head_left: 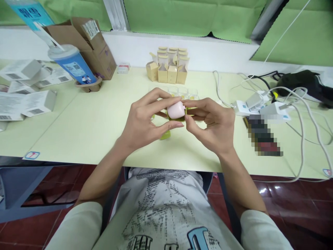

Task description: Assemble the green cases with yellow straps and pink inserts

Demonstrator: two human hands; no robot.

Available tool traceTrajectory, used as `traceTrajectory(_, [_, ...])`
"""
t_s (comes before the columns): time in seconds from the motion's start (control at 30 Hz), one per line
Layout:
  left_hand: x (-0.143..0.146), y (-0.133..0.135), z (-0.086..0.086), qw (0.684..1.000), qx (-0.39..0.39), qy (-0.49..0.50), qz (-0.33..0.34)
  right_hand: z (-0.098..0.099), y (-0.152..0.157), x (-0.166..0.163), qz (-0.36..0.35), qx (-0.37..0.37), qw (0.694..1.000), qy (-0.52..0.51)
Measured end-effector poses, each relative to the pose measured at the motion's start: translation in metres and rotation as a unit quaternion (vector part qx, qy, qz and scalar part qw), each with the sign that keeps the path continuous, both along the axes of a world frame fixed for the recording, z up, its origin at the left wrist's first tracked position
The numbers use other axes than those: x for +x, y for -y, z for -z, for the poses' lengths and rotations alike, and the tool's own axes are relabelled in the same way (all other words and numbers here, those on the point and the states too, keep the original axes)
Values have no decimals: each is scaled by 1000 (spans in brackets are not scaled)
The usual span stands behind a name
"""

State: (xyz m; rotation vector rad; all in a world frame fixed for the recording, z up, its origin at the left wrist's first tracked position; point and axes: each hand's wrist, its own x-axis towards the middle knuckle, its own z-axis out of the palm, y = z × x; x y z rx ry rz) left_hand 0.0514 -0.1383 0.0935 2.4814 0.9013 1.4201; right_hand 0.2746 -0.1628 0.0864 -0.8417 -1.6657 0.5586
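Note:
Above the middle of the table, my left hand (147, 119) holds a small rounded pale pink piece (176, 110) between its fingers and thumb. My right hand (213, 119) pinches at the piece's right end, where a green edge shows. What exactly the piece is, I cannot make out. Just below my left fingers a shiny green piece (165, 134) lies on the table (166, 154), partly covered by the thumb. Several small clear cups (182, 92) with yellow inside stand behind my hands, partly hidden by them.
Several open yellow cartons (168, 71) stand at the back. To the left are white boxes (39, 102), a blue drink cup (78, 66) and a cardboard box (96, 48). On the right lie power strips (244, 107), white cables (303, 139) and a blurred-out dark object (264, 135).

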Motion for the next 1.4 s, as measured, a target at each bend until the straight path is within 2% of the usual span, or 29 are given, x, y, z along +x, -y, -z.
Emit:
traceTrajectory(0.17, [5, 1, 1, 1000, 15, -3, -3, 1, -2, 5, 61, 111, 988, 91])
traceTrajectory(0.33, [11, 5, 3, 997, 65, -33, -12, -2, -4, 18, 60, 108, 986, 116])
traceTrajectory(0.53, [18, 9, 7, 994, 97, -24, -46, 2, -4, 13, 69, 134, 981, 123])
traceTrajectory(0.73, [23, 13, 9, 993, 68, -44, -81, 5, -2, 10, 60, 85, 986, 131])
traceTrajectory(0.87, [20, 10, 8, 997, 47, -28, -62, 0, 1, 13, 50, 77, 988, 124])
traceTrajectory(0.97, [17, 7, 7, 998, 31, -9, -48, -9, 2, 19, 15, 57, 992, 110])
traceTrajectory(1.1, [14, 5, 6, 998, -36, 55, -12, -16, 0, 23, -31, 23, 993, 111])
traceTrajectory(1.23, [18, 8, 5, 989, -81, 126, 4, -8, -5, 16, -16, 15, 995, 94])
traceTrajectory(1.4, [23, 26, -5, 989, -62, 135, -7, 6, -16, 9, 4, -9, 999, 33])
